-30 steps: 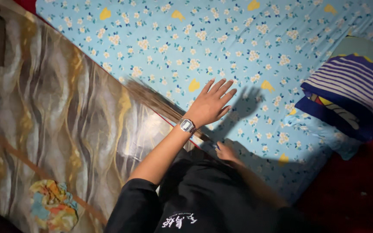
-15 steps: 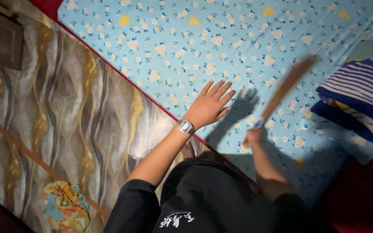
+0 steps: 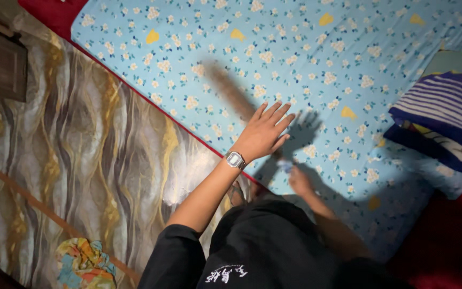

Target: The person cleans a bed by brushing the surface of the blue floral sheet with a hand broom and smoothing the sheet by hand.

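My left hand (image 3: 263, 132) hovers flat, fingers spread apart, holding nothing, above the light-blue floral bedsheet (image 3: 306, 48) near its red-piped edge. My right hand (image 3: 298, 181), low and in shadow just beside it, keeps its grip clamped on the handle of a brown bristle hand broom (image 3: 230, 90), which blurs up and away past my left fingertips, across the sheet. A folded blue-and-white striped cloth (image 3: 445, 115) lies well off to my right; a marbled grey-gold floor (image 3: 81, 155) runs left.
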